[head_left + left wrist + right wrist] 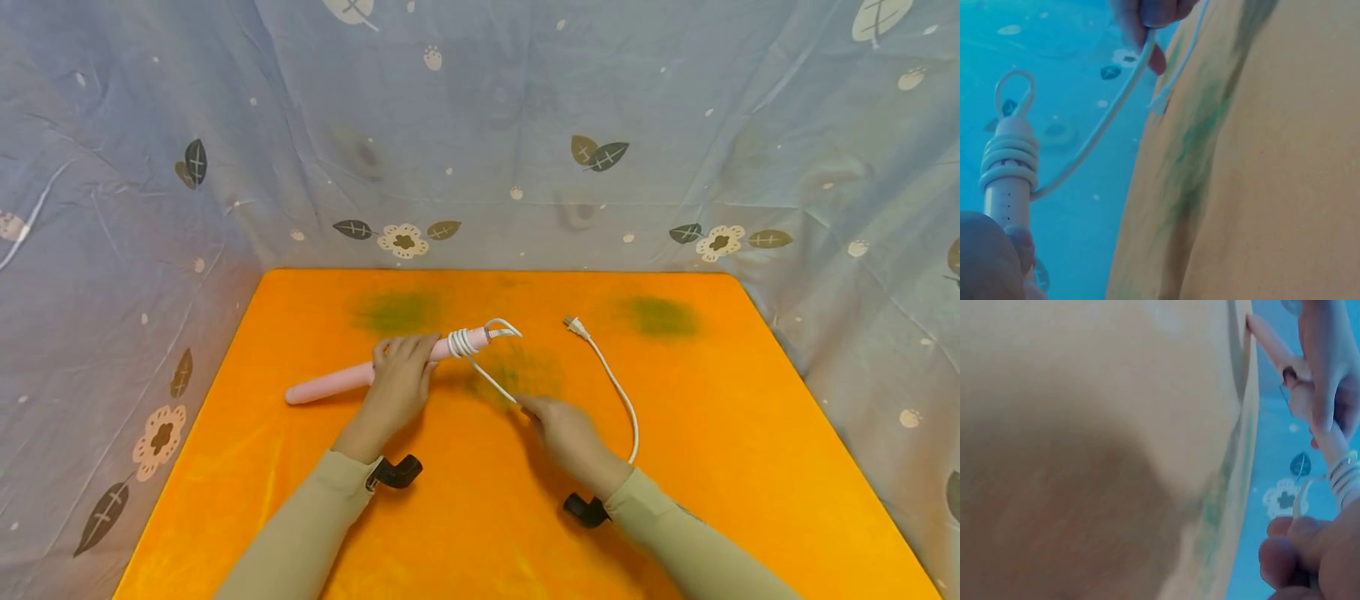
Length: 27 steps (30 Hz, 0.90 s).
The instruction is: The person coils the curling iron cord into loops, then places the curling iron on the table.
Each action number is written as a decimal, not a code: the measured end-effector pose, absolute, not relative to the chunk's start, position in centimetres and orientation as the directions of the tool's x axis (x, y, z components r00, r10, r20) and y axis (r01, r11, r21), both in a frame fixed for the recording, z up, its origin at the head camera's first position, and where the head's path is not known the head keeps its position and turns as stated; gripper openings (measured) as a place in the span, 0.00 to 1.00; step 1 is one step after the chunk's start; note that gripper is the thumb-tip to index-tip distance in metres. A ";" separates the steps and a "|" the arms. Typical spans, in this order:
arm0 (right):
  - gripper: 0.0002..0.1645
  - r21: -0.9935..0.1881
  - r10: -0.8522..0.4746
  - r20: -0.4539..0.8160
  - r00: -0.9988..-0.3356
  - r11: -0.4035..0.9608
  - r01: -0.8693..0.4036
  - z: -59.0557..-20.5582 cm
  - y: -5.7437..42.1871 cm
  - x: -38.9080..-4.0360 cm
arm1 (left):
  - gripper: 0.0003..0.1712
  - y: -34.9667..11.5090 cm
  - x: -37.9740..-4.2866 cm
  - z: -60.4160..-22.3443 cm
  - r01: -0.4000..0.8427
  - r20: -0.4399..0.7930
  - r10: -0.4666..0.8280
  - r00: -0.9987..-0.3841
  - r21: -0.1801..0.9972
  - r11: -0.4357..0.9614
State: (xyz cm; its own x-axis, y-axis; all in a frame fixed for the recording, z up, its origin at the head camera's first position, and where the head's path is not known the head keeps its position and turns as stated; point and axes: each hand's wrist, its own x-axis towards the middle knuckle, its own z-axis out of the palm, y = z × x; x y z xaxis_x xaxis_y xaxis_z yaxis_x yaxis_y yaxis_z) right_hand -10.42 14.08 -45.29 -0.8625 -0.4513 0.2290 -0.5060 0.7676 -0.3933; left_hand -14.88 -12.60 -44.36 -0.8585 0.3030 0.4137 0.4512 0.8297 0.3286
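Note:
A pink curling iron (330, 384) is held slantwise above the table, its rounded barrel end pointing left. My left hand (401, 379) grips it around the middle, near the handle. Several turns of white power cord (462, 342) wrap the handle's right end, and a small loop of cord stands out past the tip. From those turns the cord runs taut to my right hand (566, 437), which pinches it between thumb and fingers. Beyond that hand the cord trails up to a white two-prong plug (576, 327). In the left wrist view the wound turns (1010, 159) show closely.
An orange cloth-covered table (712, 400) lies beneath, with dark greenish patches. Grey-blue patterned curtains (517, 108) hang at the back and both sides. Each wrist carries a black camera mount (397, 472).

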 end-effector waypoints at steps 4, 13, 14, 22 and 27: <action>0.17 -0.344 -0.487 0.224 -0.844 0.771 -0.536 -45.7 14.3 -9.8 | 0.20 -12.6 -14.9 -44.5 0.462 0.412 0.320 -0.853 0.310 0.831; 0.09 -0.016 -0.661 0.316 -0.680 0.713 -0.701 -45.9 11.6 -8.1 | 0.21 -11.6 -14.8 -44.9 0.459 0.400 0.334 -0.854 0.273 0.846; 0.07 -0.008 -0.677 0.305 -0.670 0.702 -0.712 -45.6 11.2 -8.1 | 0.21 -11.4 -14.8 -45.0 0.457 0.395 0.337 -0.855 0.267 0.848; 0.10 -0.038 -0.705 0.447 -0.550 0.599 -0.800 -41.4 9.5 -9.9 | 0.21 -11.2 -14.4 -45.9 0.486 0.415 0.374 -0.829 0.205 0.850; 0.08 0.039 -0.685 0.531 -0.498 0.607 -0.794 -38.1 10.1 -11.4 | 0.22 -11.2 -14.1 -46.1 0.503 0.438 0.384 -0.813 0.196 0.842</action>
State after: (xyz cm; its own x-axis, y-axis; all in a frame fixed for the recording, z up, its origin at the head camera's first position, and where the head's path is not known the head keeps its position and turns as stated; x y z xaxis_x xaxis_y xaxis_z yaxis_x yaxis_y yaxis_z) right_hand -11.44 10.11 -38.11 -0.4980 -0.6854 0.5312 -0.7938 0.6070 0.0391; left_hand -14.08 -11.25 -46.14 -0.8129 0.3837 0.4381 0.5029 0.8419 0.1956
